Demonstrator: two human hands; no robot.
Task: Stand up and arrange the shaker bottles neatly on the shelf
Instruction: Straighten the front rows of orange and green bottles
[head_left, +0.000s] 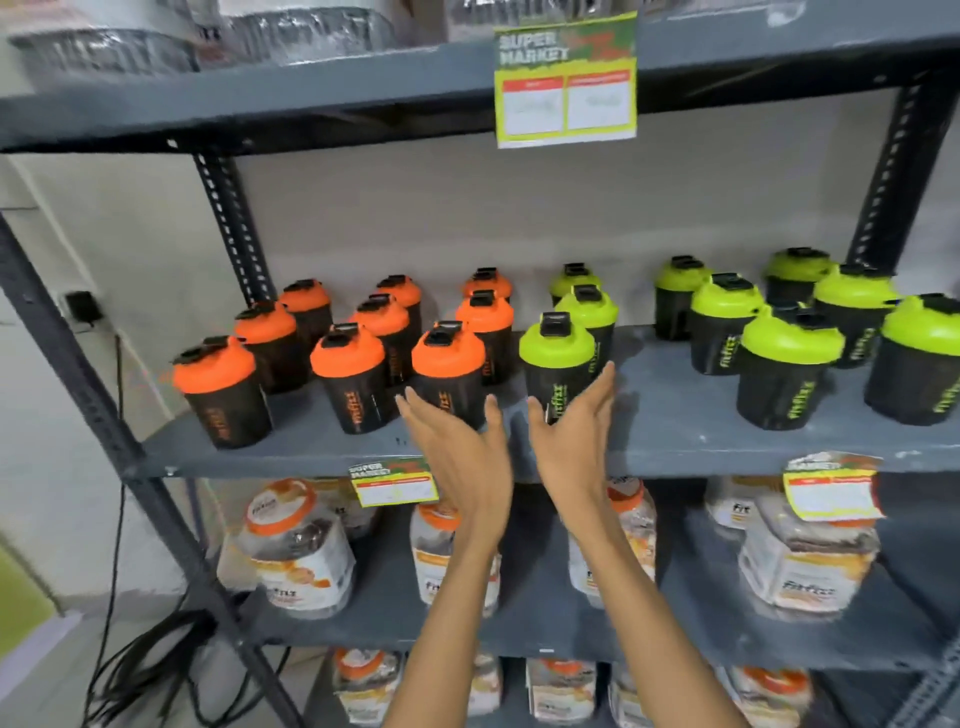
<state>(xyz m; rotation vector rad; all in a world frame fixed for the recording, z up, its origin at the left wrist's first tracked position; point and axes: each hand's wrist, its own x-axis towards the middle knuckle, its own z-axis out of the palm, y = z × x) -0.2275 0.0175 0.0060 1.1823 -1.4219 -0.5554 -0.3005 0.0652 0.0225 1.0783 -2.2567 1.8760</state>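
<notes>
Shelf (675, 431) | orange shakers (347, 375): 9 | green shakers (558, 364): 9 | both hands' fingers (415, 410) apart

price tags (566, 85) txt blurred | rightmost green-lid shaker (919, 358) cut by edge

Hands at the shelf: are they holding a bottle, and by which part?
Nothing is held. The left hand and right hand are open, just in front of the front green-lidded shaker bottle.

A grey metal shelf (675, 415) carries black shaker bottles, all upright. Orange-lidded bottles (348, 376) fill its left half in rough rows; green-lidded bottles (558, 364) fill the right, the nearest at mid-front. A bare strip separates 3 green ones from 7 farther right.
</notes>
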